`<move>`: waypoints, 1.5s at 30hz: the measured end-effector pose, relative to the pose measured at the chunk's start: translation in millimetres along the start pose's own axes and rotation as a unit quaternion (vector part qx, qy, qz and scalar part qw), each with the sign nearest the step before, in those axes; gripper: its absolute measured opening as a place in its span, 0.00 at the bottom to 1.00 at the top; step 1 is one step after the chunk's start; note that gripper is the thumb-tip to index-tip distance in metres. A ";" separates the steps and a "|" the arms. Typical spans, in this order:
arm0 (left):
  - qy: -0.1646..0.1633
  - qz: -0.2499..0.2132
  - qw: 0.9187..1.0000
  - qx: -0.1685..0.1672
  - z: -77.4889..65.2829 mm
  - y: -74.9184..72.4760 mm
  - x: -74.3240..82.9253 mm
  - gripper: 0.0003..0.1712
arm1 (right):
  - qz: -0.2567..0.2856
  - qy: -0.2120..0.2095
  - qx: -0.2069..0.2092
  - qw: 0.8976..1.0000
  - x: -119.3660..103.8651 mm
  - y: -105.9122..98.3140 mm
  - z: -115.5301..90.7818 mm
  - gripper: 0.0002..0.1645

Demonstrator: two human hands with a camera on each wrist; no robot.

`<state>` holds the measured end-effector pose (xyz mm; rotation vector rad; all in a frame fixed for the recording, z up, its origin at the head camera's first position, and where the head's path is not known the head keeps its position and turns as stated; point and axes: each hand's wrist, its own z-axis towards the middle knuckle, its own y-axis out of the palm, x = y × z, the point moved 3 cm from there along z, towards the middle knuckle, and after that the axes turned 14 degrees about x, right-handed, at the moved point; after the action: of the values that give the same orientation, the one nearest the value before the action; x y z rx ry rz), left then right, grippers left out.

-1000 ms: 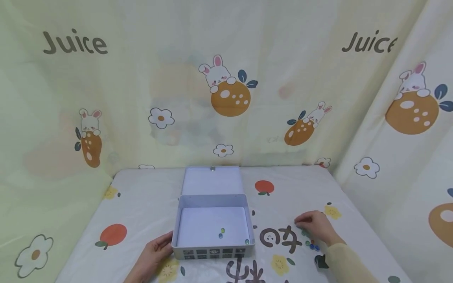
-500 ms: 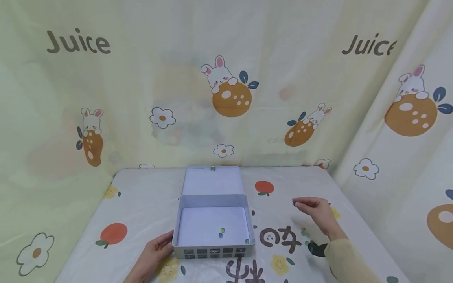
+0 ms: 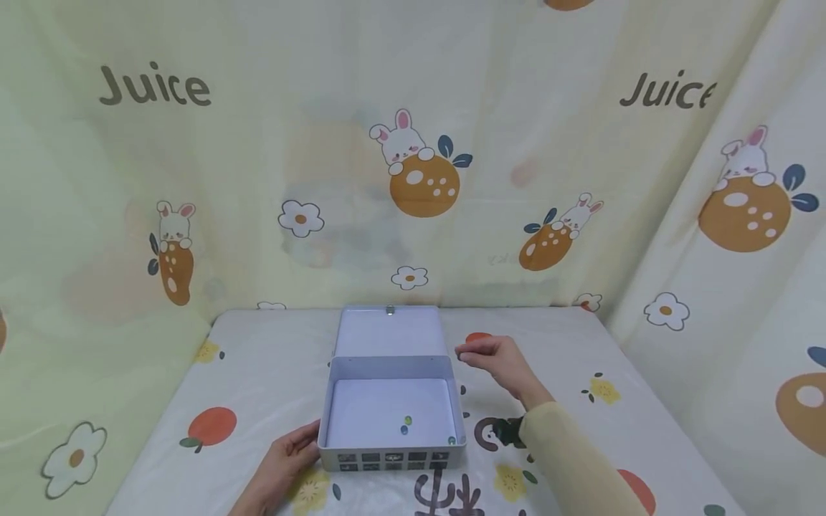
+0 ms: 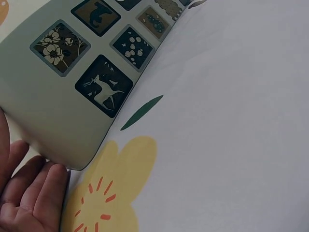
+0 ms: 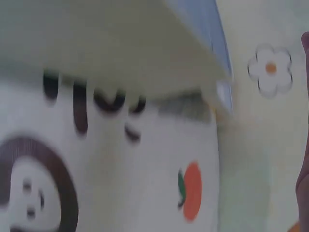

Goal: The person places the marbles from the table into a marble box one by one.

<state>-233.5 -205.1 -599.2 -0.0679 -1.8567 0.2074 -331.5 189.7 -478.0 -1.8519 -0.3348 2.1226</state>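
A pale tin box (image 3: 393, 459) with its hinged lid (image 3: 391, 333) folded back stands at the table's middle. Three small glass marbles (image 3: 408, 421) lie on its floor toward the front right. My left hand (image 3: 282, 462) rests its fingers against the box's left side; the left wrist view shows those fingers (image 4: 50, 193) touching near its lower corner. Just right of the box's back edge, above the table, my right hand (image 3: 500, 362) pinches a small dark marble, mostly covered by the fingertips. In the blurred right wrist view, only a sliver of that hand (image 5: 303, 179) shows.
A white cloth (image 3: 258, 373) printed with fruit and flowers covers the table. Patterned curtains (image 3: 323, 143) hang behind it and at both sides. A black device (image 3: 508, 432) sits under the right wrist. The right sleeve (image 3: 574, 459) spans the table's right front.
My right hand has lifted from the loose marbles on the right with one pinched, then moved left toward the box. The left hand stays at the box's side. Those loose marbles are now out of sight.
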 end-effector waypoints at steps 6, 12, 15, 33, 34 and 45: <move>-0.006 -0.003 1.000 -0.003 -0.6 3.6 -2.4 0.32 | -0.028 -0.004 -0.073 0.997 -23.6 58.2 1.8 0.10; -0.004 -0.002 1.000 -0.004 1.1 5.6 -3.2 0.33 | -0.007 -0.015 -0.113 0.993 -26.5 83.1 -2.5 0.10; -0.004 -0.003 1.000 -0.005 2.0 4.8 -3.5 0.34 | -0.011 -0.018 -0.115 0.993 -26.8 85.3 -4.0 0.11; 0.006 0.020 1.000 0.005 0.9 -0.5 -0.7 0.34 | -0.021 0.008 -0.046 0.999 -18.6 48.0 -3.4 0.11; 0.007 0.019 1.000 0.004 0.8 -0.4 -0.4 0.34 | -0.020 0.008 -0.040 0.999 -16.5 42.3 -3.0 0.11; -0.002 0.014 1.000 0.013 -2.7 3.7 0.7 0.33 | -0.056 0.032 0.019 0.998 46.3 -86.9 -30.3 0.22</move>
<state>-231.3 -201.1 -598.4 -0.0758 -1.8583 0.2507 -300.7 286.9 -492.8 -1.8317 -0.3713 1.9783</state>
